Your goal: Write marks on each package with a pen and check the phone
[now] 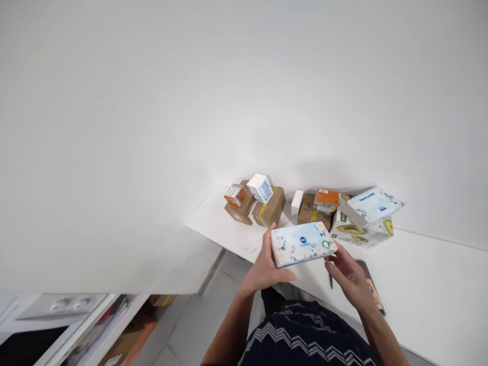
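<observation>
Both hands hold 1 flat tissue box (pixel 303 243), pale blue with floral print, just above the near edge of the white table (pixel 427 284). Left hand (pixel 264 267) grips the box's left end, thumb up along the end face, fingers curled underneath. Right hand (pixel 348 274) sits at the box's right lower corner, fingers loosely bent and touching the underside; exact pinch can't be told because of blur. Box is tilted slightly, long side running left to right.

Behind it on the table, a row of boxes against the white wall (pixel 190 101): 2 brown cardboard boxes (pixel 267 211) at left with a small orange carton (pixel 235 194) and a small white-blue carton (pixel 260 187) on top. To the right, a white upright box (pixel 297 203), another brown box (pixel 307 209) carrying an orange-green pack (pixel 326 201), then an avocado-print box (pixel 362 231) with a second blue tissue box (pixel 375 204) lying askew on it. A dark flat object (pixel 375 295), phone-like, lies on the table beside the right wrist. Patterned dark clothing (pixel 305 335) shows at the bottom.
</observation>
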Available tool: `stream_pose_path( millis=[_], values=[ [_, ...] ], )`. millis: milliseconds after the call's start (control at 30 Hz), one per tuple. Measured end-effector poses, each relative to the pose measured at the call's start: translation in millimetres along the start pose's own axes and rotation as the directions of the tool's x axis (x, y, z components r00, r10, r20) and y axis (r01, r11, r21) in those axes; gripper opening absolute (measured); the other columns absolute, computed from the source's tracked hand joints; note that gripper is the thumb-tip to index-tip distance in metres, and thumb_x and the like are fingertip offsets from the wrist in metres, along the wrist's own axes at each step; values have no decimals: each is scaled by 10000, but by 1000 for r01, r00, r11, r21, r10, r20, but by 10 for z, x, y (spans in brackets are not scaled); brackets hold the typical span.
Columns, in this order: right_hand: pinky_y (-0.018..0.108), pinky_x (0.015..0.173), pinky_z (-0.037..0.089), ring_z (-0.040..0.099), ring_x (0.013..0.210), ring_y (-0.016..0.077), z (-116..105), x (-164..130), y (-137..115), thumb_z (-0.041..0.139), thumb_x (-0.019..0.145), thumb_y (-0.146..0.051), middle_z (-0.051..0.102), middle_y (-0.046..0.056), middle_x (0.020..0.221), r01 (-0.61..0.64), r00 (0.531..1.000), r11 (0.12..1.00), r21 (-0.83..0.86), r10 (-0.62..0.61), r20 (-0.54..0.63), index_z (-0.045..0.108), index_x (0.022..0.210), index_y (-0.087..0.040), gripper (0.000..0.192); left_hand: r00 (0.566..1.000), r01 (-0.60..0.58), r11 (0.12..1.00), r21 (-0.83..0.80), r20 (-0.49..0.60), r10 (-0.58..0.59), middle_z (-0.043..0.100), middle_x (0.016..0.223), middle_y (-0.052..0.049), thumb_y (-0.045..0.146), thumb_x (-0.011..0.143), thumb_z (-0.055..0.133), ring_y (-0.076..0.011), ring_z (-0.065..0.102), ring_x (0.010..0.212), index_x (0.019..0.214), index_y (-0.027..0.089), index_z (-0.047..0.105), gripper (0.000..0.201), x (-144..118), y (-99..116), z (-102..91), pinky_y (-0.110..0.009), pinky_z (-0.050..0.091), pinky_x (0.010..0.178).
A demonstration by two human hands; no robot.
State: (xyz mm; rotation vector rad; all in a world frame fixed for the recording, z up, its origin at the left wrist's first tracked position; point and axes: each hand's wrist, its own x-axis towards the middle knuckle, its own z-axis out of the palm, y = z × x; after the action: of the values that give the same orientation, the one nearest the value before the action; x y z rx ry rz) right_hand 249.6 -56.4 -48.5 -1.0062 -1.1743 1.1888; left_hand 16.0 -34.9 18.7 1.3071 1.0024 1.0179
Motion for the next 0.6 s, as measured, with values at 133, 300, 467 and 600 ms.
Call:
stream_pose_path(
  millis=[133, 300, 467, 600],
  values=[
    [376, 930, 496, 579, 1142, 243, -78, 87, 98, 621, 863, -373, 560, 74, 1384, -85, 996, 994, 74, 83, 24, 531, 1342, -286, 494, 997, 12, 1000, 7, -78, -11, 572, 1200, -85, 335, 640, 832, -265, 551, 1148, 1245, 238, 400, 750, 31, -15, 72, -402, 457, 974],
    [372, 850, 517, 669, 976, 244, -227, 344, 675, 376, 937, -423, 697, 122, 1097, -411, 904, 746, -524, 408, -129, 518, 1291, -167, 460, 986, -30, 1000, -7, -161, 29, 583, 1161, -58, 292, 635, 829, -242, 553, 1130, 1175, 234, 437, 670, 61, -91, 130, -367, 472, 946],
    [488, 884, 450, 650, 1022, 372, -314, 293, 1247, 545, 832, -232, 704, 219, 941, -540, 754, 351, -765, 605, -255, 615, 1060, -79, 283, 979, -41, 999, 2, -200, 41, 564, 1174, -50, 276, 637, 826, -232, 543, 1143, 1197, 245, 408, 700, 45, -104, 154, -364, 465, 959],
    [477, 910, 445, 642, 1051, 331, -345, 184, 1483, 504, 907, -207, 676, 234, 1037, -585, 673, 234, -776, 674, -305, 589, 1097, -52, 260, 976, -38, 999, 14, -213, 40, 551, 1206, -55, 264, 636, 824, -233, 527, 1175, 1224, 251, 387, 733, 29, -119, 181, -370, 448, 990]
  ],
)
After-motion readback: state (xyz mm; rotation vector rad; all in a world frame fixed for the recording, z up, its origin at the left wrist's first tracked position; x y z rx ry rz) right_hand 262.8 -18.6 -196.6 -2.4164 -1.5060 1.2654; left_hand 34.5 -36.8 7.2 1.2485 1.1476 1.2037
